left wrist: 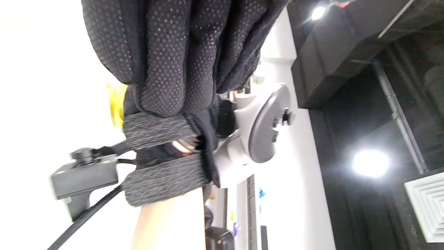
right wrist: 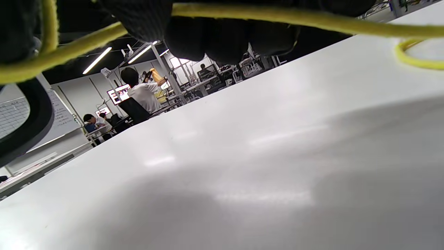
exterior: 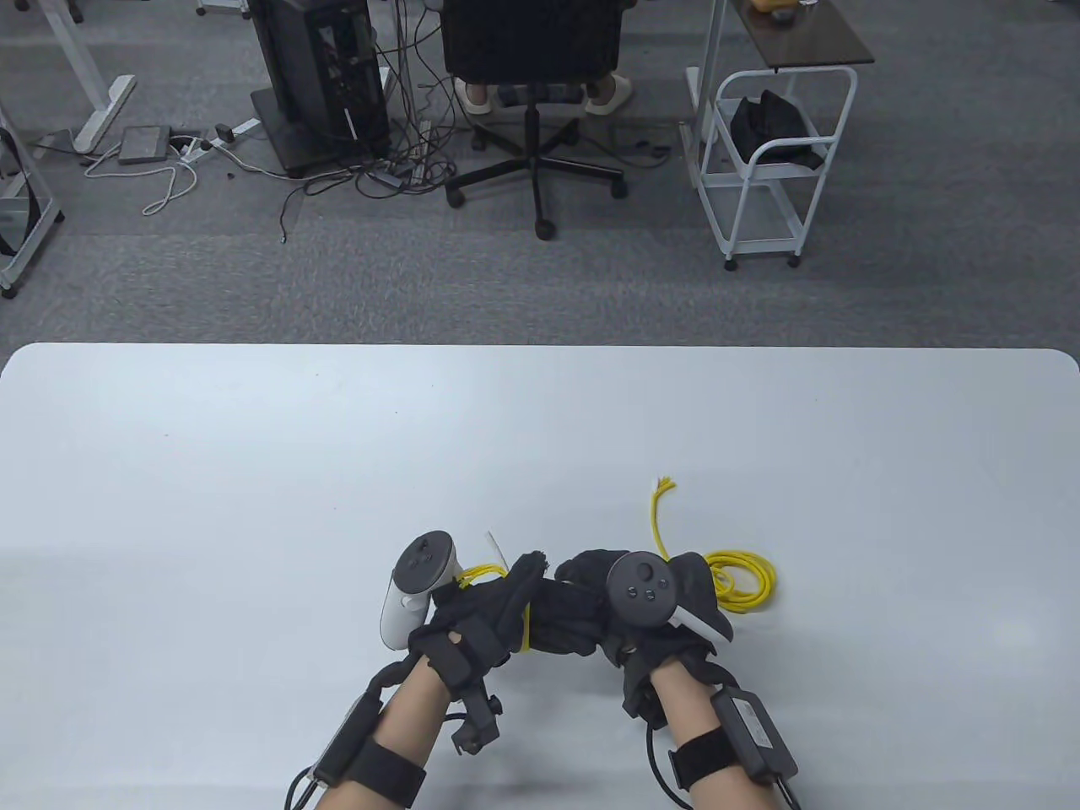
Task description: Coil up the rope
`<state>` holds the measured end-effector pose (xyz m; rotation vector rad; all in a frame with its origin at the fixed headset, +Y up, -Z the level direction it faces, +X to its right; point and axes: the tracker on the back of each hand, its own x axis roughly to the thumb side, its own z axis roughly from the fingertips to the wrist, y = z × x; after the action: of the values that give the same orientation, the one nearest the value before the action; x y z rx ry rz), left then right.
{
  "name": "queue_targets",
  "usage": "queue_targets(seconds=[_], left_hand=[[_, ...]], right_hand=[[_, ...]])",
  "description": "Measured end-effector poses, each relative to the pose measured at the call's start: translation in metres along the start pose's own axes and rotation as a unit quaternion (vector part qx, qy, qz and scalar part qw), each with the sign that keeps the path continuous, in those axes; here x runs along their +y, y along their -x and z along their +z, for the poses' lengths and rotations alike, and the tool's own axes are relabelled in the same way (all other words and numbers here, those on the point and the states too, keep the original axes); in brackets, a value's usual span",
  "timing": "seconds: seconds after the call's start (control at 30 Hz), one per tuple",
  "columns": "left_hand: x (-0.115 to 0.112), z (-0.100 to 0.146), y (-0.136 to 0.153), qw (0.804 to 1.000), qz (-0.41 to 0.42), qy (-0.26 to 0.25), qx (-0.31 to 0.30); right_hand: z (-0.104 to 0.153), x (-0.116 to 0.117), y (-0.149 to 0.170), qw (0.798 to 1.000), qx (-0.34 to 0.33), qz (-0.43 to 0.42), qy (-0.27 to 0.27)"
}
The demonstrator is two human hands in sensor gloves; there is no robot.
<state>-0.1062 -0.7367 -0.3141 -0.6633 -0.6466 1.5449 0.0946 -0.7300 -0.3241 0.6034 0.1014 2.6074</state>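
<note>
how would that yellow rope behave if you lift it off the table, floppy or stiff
Probably floppy: the yellow rope lies in loose loops on the table and bends around the left hand. Likely light, since it is thin. Its frayed free end arcs away gently, hinting at slight springiness, so the loops beside the right hand may loosen once released.

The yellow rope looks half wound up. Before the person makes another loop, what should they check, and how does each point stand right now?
1. Left hand holds the rope: ok, yellow strands run across its glove.
2. Right hand has the rope: ok, a strand passes under its fingers in the right wrist view.
3. Loops lie together: ok, a small bundle sits on the table right of the right hand.
4. Free end untangled: ok, it lies apart, frayed, pointing away from the person.
5. Tangles between the hands: cannot tell, the gloves hide that stretch.
</note>
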Motion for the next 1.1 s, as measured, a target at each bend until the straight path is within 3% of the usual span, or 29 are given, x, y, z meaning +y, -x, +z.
queue_targets(seconds=[0.23, 0.5, 0.7, 1.0, 1.1], left_hand=[[0.008, 0.002, 0.005, 0.998, -0.028, 0.01, 0.054], [0.004, 0.0, 0.012, 0.981, -0.125, 0.018, 0.144], [0.005, 0.001, 0.015, 0.982, -0.119, -0.001, 0.148], [0.018, 0.011, 0.009, 0.979, -0.132, -0.093, 0.123], [0.021, 0.015, 0.003, 0.974, -0.139, -0.153, 0.096]], right_hand=[[0.002, -0.009, 0.004, 0.999, 0.001, -0.035, 0.034], [0.003, -0.011, -0.001, 0.993, -0.019, -0.103, 0.052], [0.003, -0.007, -0.015, 0.99, -0.043, -0.122, 0.061], [0.004, -0.001, -0.034, 0.988, -0.088, -0.102, 0.081], [0.005, 0.0, -0.037, 0.987, -0.102, -0.098, 0.078]])
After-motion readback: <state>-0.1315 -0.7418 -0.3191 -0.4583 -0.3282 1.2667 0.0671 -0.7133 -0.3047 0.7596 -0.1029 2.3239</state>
